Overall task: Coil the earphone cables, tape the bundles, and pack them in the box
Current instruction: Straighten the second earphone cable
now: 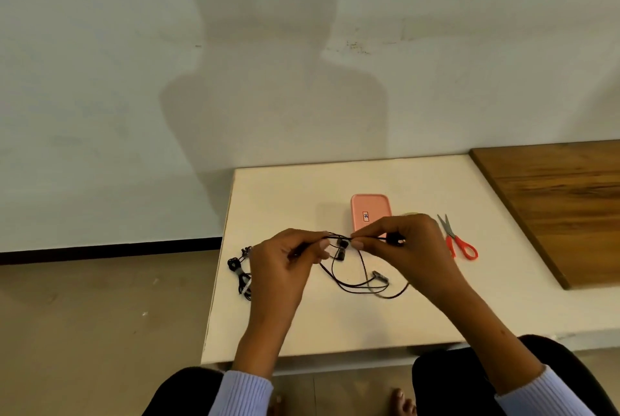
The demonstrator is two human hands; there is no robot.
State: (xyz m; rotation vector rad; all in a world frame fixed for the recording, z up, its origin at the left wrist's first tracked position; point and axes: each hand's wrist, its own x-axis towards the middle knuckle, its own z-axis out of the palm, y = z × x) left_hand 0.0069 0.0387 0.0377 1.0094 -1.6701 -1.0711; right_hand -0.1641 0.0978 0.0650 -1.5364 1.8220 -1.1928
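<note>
Above the white rectangular worktop (335,325), the left hand (285,264) and right hand (406,248) each pinch a thin black earphone cable (352,285) with curled fingers; its loops hang down onto the surface. A taped black cable bundle (242,276) lies just beside the left hand. The pink rounded plastic box (370,211) sits behind, lid closed, contents hidden. Orange-handled scissors (458,241) lie right of it.
</note>
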